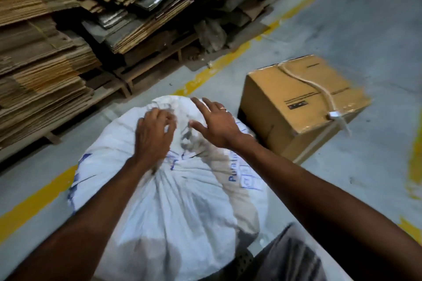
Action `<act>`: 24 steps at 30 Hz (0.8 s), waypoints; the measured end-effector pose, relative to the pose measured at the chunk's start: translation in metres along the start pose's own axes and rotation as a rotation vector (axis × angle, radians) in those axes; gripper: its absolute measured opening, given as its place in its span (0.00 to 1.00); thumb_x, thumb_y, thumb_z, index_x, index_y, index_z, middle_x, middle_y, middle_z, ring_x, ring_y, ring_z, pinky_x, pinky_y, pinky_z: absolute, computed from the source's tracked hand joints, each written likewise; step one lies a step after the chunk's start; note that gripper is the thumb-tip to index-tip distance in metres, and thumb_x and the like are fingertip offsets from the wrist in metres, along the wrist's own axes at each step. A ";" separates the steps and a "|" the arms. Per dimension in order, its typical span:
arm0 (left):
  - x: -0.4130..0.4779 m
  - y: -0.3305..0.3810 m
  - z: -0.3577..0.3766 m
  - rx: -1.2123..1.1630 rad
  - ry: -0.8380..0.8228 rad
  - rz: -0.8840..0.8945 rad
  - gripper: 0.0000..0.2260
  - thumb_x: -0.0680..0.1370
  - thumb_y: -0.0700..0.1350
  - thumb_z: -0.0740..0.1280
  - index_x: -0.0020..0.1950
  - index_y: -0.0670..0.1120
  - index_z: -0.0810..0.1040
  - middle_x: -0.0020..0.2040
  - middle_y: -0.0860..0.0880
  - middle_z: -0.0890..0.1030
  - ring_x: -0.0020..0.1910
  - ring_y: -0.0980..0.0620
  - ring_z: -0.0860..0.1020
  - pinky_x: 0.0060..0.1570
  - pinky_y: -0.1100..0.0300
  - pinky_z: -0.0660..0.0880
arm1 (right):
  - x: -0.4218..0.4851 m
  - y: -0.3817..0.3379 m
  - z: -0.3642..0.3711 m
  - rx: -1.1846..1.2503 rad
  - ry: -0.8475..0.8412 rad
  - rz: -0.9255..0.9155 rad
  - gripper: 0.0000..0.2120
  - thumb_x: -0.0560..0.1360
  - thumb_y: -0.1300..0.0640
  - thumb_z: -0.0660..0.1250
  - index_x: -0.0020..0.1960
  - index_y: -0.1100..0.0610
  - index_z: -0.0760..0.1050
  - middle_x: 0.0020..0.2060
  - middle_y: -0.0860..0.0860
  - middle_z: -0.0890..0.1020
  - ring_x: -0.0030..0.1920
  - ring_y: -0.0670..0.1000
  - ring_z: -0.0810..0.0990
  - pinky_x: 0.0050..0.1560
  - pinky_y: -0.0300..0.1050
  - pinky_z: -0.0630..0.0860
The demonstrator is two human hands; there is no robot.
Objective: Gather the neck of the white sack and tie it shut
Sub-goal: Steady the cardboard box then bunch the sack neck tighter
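Standing on the grey floor point(342, 29) just beside a cardboard box point(303, 102), the white sack point(178, 201) bulges full, its woven cloth already puckered to a pinch near the top. The left hand point(153, 137) curls its fingers point(169, 121) into the loose cloth above that pinch; the right hand point(217, 123) hovers over the sack, fingers spread wide, holding nothing. The sack looks soft, slick and heavy, so the gathered throat is likely the best hold.
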State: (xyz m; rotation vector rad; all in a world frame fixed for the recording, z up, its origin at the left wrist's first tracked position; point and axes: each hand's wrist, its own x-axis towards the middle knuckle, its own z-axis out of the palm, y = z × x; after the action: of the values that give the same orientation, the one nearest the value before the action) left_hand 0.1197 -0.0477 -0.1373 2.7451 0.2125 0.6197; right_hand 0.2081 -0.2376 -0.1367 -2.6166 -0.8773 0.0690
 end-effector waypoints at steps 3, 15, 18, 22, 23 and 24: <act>0.037 0.044 -0.028 -0.164 0.155 -0.062 0.06 0.80 0.48 0.64 0.49 0.47 0.78 0.42 0.43 0.81 0.44 0.38 0.79 0.42 0.49 0.73 | -0.013 0.033 -0.065 -0.055 0.250 0.075 0.21 0.82 0.41 0.60 0.70 0.48 0.77 0.73 0.53 0.75 0.73 0.60 0.69 0.69 0.58 0.70; 0.125 0.177 -0.001 -0.266 -0.361 0.392 0.13 0.76 0.48 0.72 0.60 0.55 0.79 0.51 0.54 0.84 0.48 0.53 0.82 0.53 0.52 0.79 | -0.087 0.221 -0.178 -0.149 0.141 0.725 0.24 0.80 0.49 0.65 0.73 0.58 0.69 0.69 0.62 0.73 0.68 0.64 0.72 0.68 0.61 0.71; 0.126 0.204 0.014 -0.127 -0.429 0.538 0.21 0.76 0.49 0.72 0.68 0.52 0.74 0.63 0.51 0.81 0.61 0.50 0.79 0.62 0.50 0.76 | -0.095 0.231 -0.176 -0.105 0.091 0.678 0.23 0.79 0.43 0.65 0.66 0.58 0.76 0.61 0.61 0.77 0.58 0.63 0.78 0.60 0.59 0.78; 0.127 0.237 0.026 0.019 -0.414 0.656 0.27 0.77 0.51 0.71 0.75 0.51 0.68 0.72 0.49 0.75 0.70 0.47 0.72 0.68 0.48 0.70 | -0.104 0.226 -0.170 -0.061 0.132 0.630 0.18 0.80 0.43 0.66 0.60 0.55 0.79 0.49 0.56 0.83 0.47 0.57 0.82 0.49 0.55 0.82; 0.128 0.241 0.029 0.029 -0.406 0.666 0.28 0.77 0.51 0.71 0.75 0.50 0.67 0.72 0.48 0.74 0.71 0.47 0.72 0.68 0.48 0.70 | -0.106 0.225 -0.169 -0.047 0.138 0.616 0.16 0.80 0.44 0.67 0.61 0.54 0.79 0.48 0.55 0.84 0.46 0.56 0.83 0.48 0.54 0.83; 0.130 0.244 0.033 0.037 -0.396 0.678 0.28 0.76 0.51 0.71 0.75 0.49 0.67 0.73 0.47 0.73 0.71 0.47 0.71 0.68 0.48 0.70 | -0.107 0.223 -0.168 -0.032 0.138 0.600 0.15 0.80 0.45 0.67 0.61 0.53 0.78 0.47 0.54 0.84 0.46 0.56 0.83 0.47 0.53 0.83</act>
State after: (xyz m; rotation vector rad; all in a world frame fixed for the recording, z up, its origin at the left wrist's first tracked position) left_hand 0.2689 -0.2584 -0.0321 2.8739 -0.8267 0.1988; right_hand 0.2765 -0.5209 -0.0711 -2.7801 -0.0290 0.0309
